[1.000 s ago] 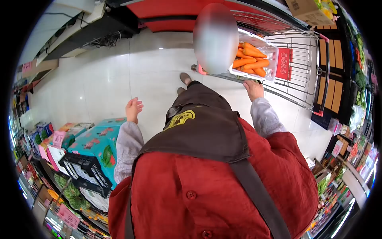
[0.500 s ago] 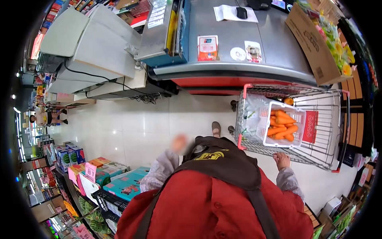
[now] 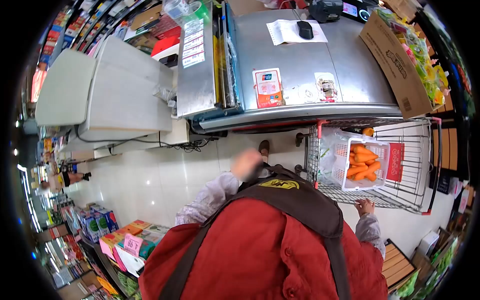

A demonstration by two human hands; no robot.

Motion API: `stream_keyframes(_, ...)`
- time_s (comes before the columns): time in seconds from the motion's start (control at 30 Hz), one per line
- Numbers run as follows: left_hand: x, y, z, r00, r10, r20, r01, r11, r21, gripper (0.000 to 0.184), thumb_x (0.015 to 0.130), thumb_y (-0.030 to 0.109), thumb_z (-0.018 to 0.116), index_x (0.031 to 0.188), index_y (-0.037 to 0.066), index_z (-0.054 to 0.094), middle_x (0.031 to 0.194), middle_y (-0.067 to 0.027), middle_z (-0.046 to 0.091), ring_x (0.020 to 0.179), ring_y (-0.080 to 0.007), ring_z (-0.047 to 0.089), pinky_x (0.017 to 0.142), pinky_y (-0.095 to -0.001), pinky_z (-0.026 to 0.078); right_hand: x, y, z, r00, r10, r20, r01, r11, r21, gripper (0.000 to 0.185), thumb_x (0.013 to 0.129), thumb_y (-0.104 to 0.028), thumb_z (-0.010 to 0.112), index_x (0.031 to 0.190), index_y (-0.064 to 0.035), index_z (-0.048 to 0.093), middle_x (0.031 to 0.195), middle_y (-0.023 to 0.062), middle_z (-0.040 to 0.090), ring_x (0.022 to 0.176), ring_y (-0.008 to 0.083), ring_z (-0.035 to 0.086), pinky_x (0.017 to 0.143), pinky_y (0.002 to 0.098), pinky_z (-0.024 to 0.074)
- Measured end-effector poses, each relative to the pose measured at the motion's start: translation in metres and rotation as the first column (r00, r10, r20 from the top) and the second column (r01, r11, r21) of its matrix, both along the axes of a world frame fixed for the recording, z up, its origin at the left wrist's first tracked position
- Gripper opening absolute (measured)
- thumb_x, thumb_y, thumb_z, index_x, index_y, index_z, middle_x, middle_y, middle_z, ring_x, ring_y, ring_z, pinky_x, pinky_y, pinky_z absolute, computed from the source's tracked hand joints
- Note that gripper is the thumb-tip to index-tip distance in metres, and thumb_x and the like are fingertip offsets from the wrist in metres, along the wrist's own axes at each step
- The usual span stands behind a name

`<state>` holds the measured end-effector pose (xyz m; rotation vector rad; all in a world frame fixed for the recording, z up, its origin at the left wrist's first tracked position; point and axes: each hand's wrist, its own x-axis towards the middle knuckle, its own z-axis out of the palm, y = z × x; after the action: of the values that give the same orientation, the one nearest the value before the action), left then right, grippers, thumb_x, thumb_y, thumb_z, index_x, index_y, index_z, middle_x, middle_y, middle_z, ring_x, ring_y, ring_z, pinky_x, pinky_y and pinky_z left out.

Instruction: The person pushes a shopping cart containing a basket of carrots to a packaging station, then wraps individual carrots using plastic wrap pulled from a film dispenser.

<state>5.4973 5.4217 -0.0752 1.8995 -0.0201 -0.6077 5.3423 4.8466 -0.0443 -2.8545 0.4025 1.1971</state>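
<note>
A metal shopping cart [image 3: 407,145] stands at the right, beside the checkout counter. Inside it a white plastic basket [image 3: 363,187] holds several carrots [image 3: 365,162]. Clear plastic bags lie at the cart's left end, beside the basket. My right hand [image 3: 364,206] is at the cart's near side rail, fingers bent; whether it grips the wire is too small to tell. My left hand [image 3: 246,165] is in front of the apron, smeared by blur, next to a small dark thing at the apron's top edge. Its fingers cannot be made out.
The metal counter [image 3: 300,60] crosses the top, with a mouse [image 3: 305,30], paper and cards. A cardboard box [image 3: 397,65] of packaged goods stands at its right end. A white cabinet [image 3: 125,95] and cables are at left, stacked cartons [image 3: 132,232] lower left. Another person [image 3: 62,180] is far left.
The view has swung, bringing the counter top into sight. My left hand has come in from the side to the apron's front. My right hand stays near the cart's side.
</note>
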Motion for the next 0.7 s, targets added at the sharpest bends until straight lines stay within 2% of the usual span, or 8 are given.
stream_keyframes(0.07, 0.028, -0.003, 0.026, 0.990, -0.073, 0.116, 0.084, 0.993, -0.086, 0.017, 0.087, 0.019, 0.055, 0.095, 0.004, 0.059, 0.083, -0.0096, 0.061, 0.070, -0.0216, 0.057, 0.063, -0.0333, 0.045, 0.007, 0.013, -0.009, 0.996, -0.090, -0.008, 0.090, 0.994, -0.069, 0.031, 0.084, -0.039, 0.062, 0.111, -0.0227, 0.065, 0.118, 0.0068, 0.062, 0.121, 0.0319, 0.048, 0.103, 0.0527, 0.0328)
stream_keyframes(0.1, 0.036, 0.002, 0.014, 0.998, -0.057, 0.005, 0.058, 0.993, -0.103, 0.022, 0.090, 0.021, 0.056, 0.104, 0.004, 0.058, 0.089, -0.0070, 0.062, 0.073, -0.0161, 0.058, 0.067, -0.0293, 0.047, 0.013, 0.022, -0.013, 0.986, -0.167, -0.006, 0.165, 0.978, -0.128, 0.032, 0.083, -0.036, 0.064, 0.111, -0.0201, 0.065, 0.116, 0.0101, 0.062, 0.117, 0.0327, 0.051, 0.101, 0.0491, 0.0373)
stream_keyframes(0.17, 0.057, 0.007, 0.010, 0.988, -0.085, -0.126, 0.069, 0.989, -0.130, 0.027, 0.094, 0.024, 0.056, 0.112, 0.003, 0.058, 0.095, -0.0045, 0.064, 0.076, -0.0107, 0.059, 0.072, -0.0252, 0.049, 0.021, 0.046, -0.021, 0.960, -0.208, 0.190, 0.219, 0.975, -0.042, 0.036, 0.083, -0.029, 0.064, 0.114, -0.0123, 0.064, 0.113, 0.0124, 0.062, 0.113, 0.0332, 0.054, 0.095, 0.0441, 0.0434)
stream_keyframes(0.2, 0.068, 0.002, 0.033, 0.972, -0.049, -0.229, 0.006, 0.982, -0.187, 0.025, 0.093, 0.022, 0.055, 0.107, 0.002, 0.059, 0.088, -0.0044, 0.063, 0.075, -0.0124, 0.058, 0.069, -0.0271, 0.048, 0.022, 0.063, -0.023, 0.867, -0.277, 0.413, 0.225, 0.959, 0.171, 0.032, 0.082, -0.021, 0.065, 0.109, -0.0050, 0.064, 0.111, 0.0169, 0.063, 0.107, 0.0363, 0.057, 0.091, 0.0424, 0.0454)
stream_keyframes(0.27, 0.090, -0.010, 0.083, 0.891, -0.010, -0.455, -0.059, 0.989, -0.137, 0.020, 0.092, 0.018, 0.055, 0.102, 0.001, 0.059, 0.088, -0.0044, 0.064, 0.077, -0.0124, 0.058, 0.070, -0.0271, 0.047, 0.056, 0.113, -0.002, 0.783, -0.449, 0.430, 0.320, 0.884, 0.341, 0.027, 0.084, -0.021, 0.063, 0.104, -0.0019, 0.064, 0.099, 0.0179, 0.067, 0.094, 0.0346, 0.063, 0.085, 0.0391, 0.0486)
stream_keyframes(0.43, 0.108, -0.004, 0.078, 0.931, -0.136, -0.340, 0.070, 0.977, -0.199, 0.018, 0.091, 0.015, 0.058, 0.103, 0.002, 0.060, 0.086, -0.0027, 0.063, 0.076, -0.0100, 0.055, 0.068, -0.0265, 0.045, 0.100, 0.184, -0.016, 0.679, -0.705, 0.206, 0.317, 0.534, 0.784, 0.022, 0.090, -0.016, 0.060, 0.104, -0.0011, 0.065, 0.080, 0.0083, 0.067, 0.070, 0.0126, 0.061, 0.068, 0.0276, 0.0491)
stream_keyframes(0.57, 0.107, 0.002, 0.079, 0.920, -0.035, -0.389, -0.081, 0.957, -0.279, 0.018, 0.092, 0.016, 0.057, 0.105, 0.003, 0.057, 0.088, -0.0030, 0.062, 0.075, -0.0088, 0.053, 0.068, -0.0255, 0.045, 0.170, 0.222, 0.012, 0.728, -0.673, 0.132, 0.215, 0.406, 0.888, 0.018, 0.091, -0.012, 0.059, 0.105, -0.0014, 0.064, 0.080, 0.0040, 0.066, 0.072, 0.0102, 0.060, 0.068, 0.0253, 0.0489)
stream_keyframes(0.7, 0.092, 0.019, 0.082, 0.973, 0.073, -0.220, -0.129, 0.959, -0.251, 0.022, 0.096, 0.019, 0.055, 0.108, 0.001, 0.059, 0.089, -0.0054, 0.064, 0.075, -0.0103, 0.059, 0.071, -0.0243, 0.050, 0.264, 0.241, 0.043, 0.788, -0.581, 0.204, 0.030, 0.367, 0.930, 0.018, 0.092, -0.010, 0.057, 0.105, 0.0011, 0.063, 0.084, 0.0044, 0.066, 0.075, 0.0096, 0.060, 0.069, 0.0236, 0.0486)
